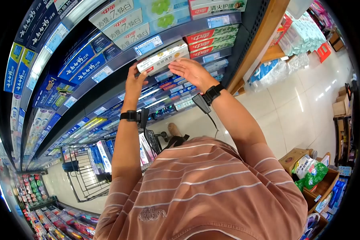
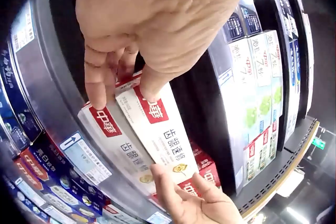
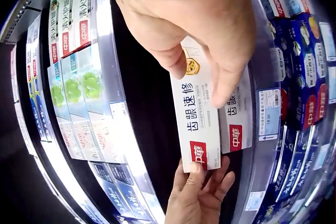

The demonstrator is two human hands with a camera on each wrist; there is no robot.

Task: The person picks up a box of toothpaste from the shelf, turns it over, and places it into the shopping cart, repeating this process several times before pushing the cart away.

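A white toothpaste box (image 1: 164, 59) with a red label at one end lies along the shelf front. A second box of the same design (image 2: 118, 142) sits right beside it, toward the shelf edge. My left hand (image 1: 135, 83) grips the red-label end, its thumb on the printed face and the fingers around the near side. At the other end is my right hand (image 1: 194, 74); in the right wrist view its thumb and a finger pinch across the upper box (image 3: 195, 119). Part of that end is hidden behind the right hand.
Shelves with stacked toothpaste boxes (image 1: 126, 28) and price tags (image 1: 148, 45) surround the hands. A shopping cart (image 1: 84, 172) holding boxes stands at lower left. A wooden shelf end (image 1: 260, 36) rises at right, and cartons (image 1: 296, 158) sit at lower right on the tiled floor.
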